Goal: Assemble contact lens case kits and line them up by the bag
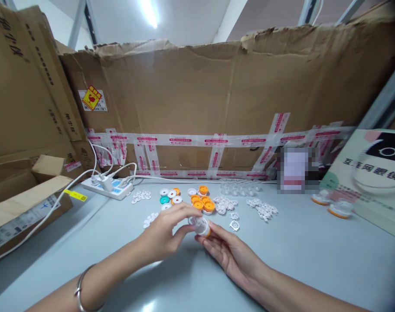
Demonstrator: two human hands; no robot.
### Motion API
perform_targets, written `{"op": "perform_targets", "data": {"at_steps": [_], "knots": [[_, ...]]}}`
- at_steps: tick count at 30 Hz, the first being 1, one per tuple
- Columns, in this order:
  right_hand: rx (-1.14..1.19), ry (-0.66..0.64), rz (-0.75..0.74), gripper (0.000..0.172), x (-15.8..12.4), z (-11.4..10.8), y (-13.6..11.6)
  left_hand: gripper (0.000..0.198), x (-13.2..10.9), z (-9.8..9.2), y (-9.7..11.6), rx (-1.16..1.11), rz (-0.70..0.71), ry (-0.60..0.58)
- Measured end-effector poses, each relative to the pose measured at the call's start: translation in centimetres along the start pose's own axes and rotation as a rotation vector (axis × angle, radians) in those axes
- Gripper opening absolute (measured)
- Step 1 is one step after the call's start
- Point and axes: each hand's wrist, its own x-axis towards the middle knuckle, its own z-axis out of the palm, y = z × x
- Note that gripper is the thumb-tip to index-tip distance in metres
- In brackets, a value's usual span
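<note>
A small clear plastic container with an orange base (202,227) is held up above the table between both hands. My left hand (171,227) pinches its clear end between thumb and fingers. From the right, my right hand (228,251) grips the orange end with thumb and fingertips. Something whitish shows through the clear wall, too small to make out. Behind the hands lie orange round caps (197,203), white round caps (177,199) and a teal cap (164,199). White openwork plastic pieces (225,205) lie just right of them, with a single white round piece (234,225) nearer.
Clear cups (239,187) stand in rows at the back. More white openwork parts (262,210) and small white pieces (141,196) lie about. Two finished-looking clear containers (341,209) stand right by a printed box (373,182). A power strip (108,187) with cables and an opened carton (24,212) sit left.
</note>
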Motion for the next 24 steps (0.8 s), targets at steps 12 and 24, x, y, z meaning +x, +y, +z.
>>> {"op": "perform_targets", "data": {"at_steps": [12, 24], "knots": [[0.02, -0.054, 0.005, 0.02, -0.2, 0.0, 0.1, 0.023, -0.1, 0.6, -0.2, 0.054, -0.129, 0.107], [0.013, -0.053, 0.015, 0.016, 0.2, -0.3, 0.0, 0.027, -0.2, 0.9, -1.3, -0.234, -0.211, 0.036]]}}
